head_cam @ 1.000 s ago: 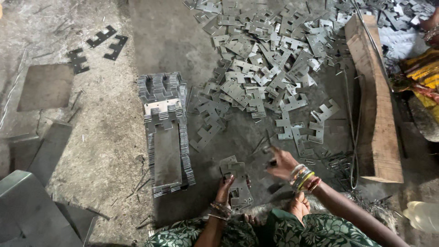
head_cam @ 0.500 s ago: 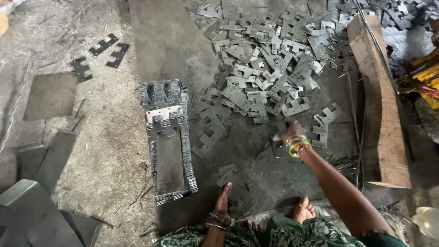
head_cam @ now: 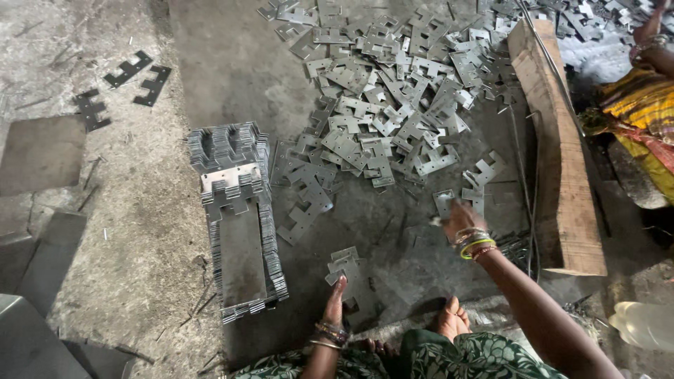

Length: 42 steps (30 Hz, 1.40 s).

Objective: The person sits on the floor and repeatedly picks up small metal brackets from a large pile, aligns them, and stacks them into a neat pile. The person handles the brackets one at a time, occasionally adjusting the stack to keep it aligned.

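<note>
Right hand [head_cam: 460, 219], lower right of centre, closing on one flat metal plate [head_cam: 444, 202] at the edge of the loose pile [head_cam: 393, 91]. Left hand [head_cam: 335, 298], bottom centre, open, fingers resting on the small stack [head_cam: 349, 265]. Best to pinch one plate only, mind sharp edges, then lay it squarely aligned.

From my remote seat I see no packages, labels, signs or screens anywhere on this floor; nothing of that kind shows in view.

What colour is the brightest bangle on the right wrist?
Yellow-green: the bangle sits among darker ones just behind the right hand, seen clearly in the head view.
</note>
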Each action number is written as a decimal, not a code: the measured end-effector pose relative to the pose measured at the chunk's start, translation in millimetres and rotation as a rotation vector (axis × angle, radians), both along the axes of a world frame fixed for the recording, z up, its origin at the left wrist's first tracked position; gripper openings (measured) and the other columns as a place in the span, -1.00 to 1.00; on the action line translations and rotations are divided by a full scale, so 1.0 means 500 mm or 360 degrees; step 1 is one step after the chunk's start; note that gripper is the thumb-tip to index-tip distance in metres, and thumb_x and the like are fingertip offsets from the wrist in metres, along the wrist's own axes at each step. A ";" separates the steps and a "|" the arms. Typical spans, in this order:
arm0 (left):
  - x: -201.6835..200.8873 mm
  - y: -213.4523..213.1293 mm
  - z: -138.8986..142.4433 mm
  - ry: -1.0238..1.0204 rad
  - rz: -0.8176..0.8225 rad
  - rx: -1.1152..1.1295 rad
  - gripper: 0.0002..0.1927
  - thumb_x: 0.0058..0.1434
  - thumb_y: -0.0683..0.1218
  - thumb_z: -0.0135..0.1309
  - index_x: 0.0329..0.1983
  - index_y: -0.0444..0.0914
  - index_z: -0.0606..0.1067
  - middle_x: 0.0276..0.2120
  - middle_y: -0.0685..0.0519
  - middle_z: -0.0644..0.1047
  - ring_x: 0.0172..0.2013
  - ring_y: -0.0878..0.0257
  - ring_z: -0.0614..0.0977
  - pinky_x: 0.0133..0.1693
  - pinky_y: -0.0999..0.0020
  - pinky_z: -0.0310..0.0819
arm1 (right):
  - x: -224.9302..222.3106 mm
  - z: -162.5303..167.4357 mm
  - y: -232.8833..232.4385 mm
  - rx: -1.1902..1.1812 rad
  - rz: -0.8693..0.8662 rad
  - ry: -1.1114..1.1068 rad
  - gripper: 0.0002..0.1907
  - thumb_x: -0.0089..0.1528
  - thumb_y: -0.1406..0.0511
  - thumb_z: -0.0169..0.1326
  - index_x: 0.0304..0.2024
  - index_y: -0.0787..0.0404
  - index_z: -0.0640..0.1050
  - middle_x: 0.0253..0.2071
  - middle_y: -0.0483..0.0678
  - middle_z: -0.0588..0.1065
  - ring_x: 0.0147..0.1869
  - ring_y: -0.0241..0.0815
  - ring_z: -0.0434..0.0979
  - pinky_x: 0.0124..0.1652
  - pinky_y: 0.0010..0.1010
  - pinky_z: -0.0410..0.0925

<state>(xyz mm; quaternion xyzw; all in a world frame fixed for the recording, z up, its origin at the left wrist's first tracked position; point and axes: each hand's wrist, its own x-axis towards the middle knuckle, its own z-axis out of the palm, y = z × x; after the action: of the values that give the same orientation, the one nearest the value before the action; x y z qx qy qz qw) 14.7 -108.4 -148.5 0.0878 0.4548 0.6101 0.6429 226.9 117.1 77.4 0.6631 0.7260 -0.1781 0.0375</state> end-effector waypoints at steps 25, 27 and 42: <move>-0.012 0.018 -0.004 0.0650 0.0076 0.0729 -0.45 0.53 -0.10 -0.36 0.51 -0.44 0.07 0.52 -0.06 0.10 0.49 0.16 0.10 0.48 0.25 -0.14 | -0.041 -0.018 -0.077 0.0734 0.1485 0.0404 -0.41 0.25 0.19 0.07 0.33 0.15 0.33 0.06 0.09 0.52 0.00 0.01 0.61 -0.05 -0.17 0.54; -0.017 0.014 0.004 0.0541 0.0102 0.0699 -0.45 0.54 -0.07 -0.37 0.51 -0.44 0.08 0.53 -0.06 0.08 0.51 0.17 0.08 0.49 0.25 -0.16 | -0.050 -0.019 -0.057 0.0310 0.1193 0.0136 -0.37 0.27 0.16 0.08 0.38 0.12 0.31 0.06 0.08 0.50 -0.02 -0.02 0.60 -0.07 -0.23 0.53; -0.019 -0.028 -0.009 0.0119 -0.0001 0.0059 -0.61 0.34 -0.06 -0.03 0.04 -0.43 0.59 0.07 -0.11 0.63 0.15 0.09 0.59 0.29 0.16 0.30 | -0.035 -0.074 -0.081 0.0637 0.1542 0.0053 -0.38 0.22 0.21 0.11 0.34 0.19 0.42 0.37 0.14 0.27 0.47 0.06 0.22 0.36 -0.15 0.26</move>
<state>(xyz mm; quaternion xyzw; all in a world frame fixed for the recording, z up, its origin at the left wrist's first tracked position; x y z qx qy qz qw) 5.0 -122.4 -152.9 0.1226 0.4670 0.6145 0.6239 209.3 76.7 40.3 0.2424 0.9698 -0.0086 -0.0232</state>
